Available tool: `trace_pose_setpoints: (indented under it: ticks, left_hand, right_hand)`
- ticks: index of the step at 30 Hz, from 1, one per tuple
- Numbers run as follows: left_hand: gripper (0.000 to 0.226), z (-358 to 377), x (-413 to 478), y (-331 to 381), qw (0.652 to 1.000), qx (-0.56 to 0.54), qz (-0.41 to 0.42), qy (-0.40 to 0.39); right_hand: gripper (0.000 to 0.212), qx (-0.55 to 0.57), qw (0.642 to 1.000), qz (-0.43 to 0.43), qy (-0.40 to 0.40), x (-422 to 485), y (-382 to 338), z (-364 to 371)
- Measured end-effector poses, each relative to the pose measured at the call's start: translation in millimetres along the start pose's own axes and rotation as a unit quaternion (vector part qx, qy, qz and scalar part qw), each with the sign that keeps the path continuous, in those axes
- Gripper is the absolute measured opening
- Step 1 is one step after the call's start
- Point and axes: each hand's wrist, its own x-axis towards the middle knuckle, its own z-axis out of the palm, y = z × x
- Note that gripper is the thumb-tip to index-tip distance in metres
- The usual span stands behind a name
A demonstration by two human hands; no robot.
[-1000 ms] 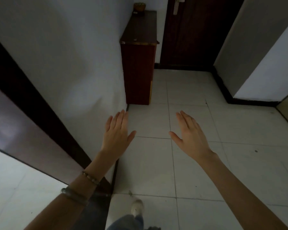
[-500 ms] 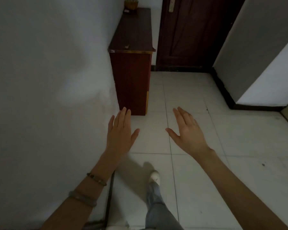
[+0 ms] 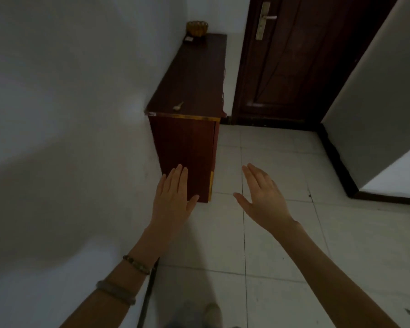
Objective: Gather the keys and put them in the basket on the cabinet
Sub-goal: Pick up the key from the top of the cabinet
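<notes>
A dark red-brown cabinet point(image 3: 194, 74) stands against the left wall. On its near end lies a small pale key point(image 3: 178, 106). At its far end sits a golden woven basket point(image 3: 197, 28), with a small flat object point(image 3: 188, 39) beside it. My left hand point(image 3: 173, 200) is held out flat and empty in front of the cabinet's near side, fingers apart. My right hand point(image 3: 262, 197) is out over the floor tiles, also flat and empty. Both hands are well short of the key.
A dark wooden door point(image 3: 301, 55) with a metal handle point(image 3: 264, 18) closes the far end of the hallway. A grey wall corner point(image 3: 374, 110) with black skirting juts in at the right. Pale floor tiles point(image 3: 258, 233) lie ahead; my shoe point(image 3: 212, 313) shows at the bottom.
I have walked forward along the hallway. The cabinet has come closer and larger, and the key on its near end now shows. Both hands stay open and empty.
</notes>
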Motion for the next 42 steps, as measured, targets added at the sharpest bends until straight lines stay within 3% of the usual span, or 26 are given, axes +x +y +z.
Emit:
trace_pose_setpoints:
  ticks: [24, 32, 42]
  left_hand:
    - [0.068, 89.9, 345.9, -131.6, 0.999, 0.036, -0.032, 0.015]
    - [0.072, 109.5, 371.8, -159.7, 0.996, 0.04, -0.081, -0.011]
    - [0.07, 116.0, 349.6, -167.9, 0.982, 0.059, -0.177, -0.033]
  right_hand:
    - [0.062, 0.048, 0.998, -0.044, 0.003, 377.1, 82.1, 77.5]
    - [0.059, 0.102, 0.989, -0.1, -0.042, 440.0, 77.2, 112.2]
    - [0.05, 0.167, 0.944, -0.247, -0.142, 486.7, 39.1, 174.2]
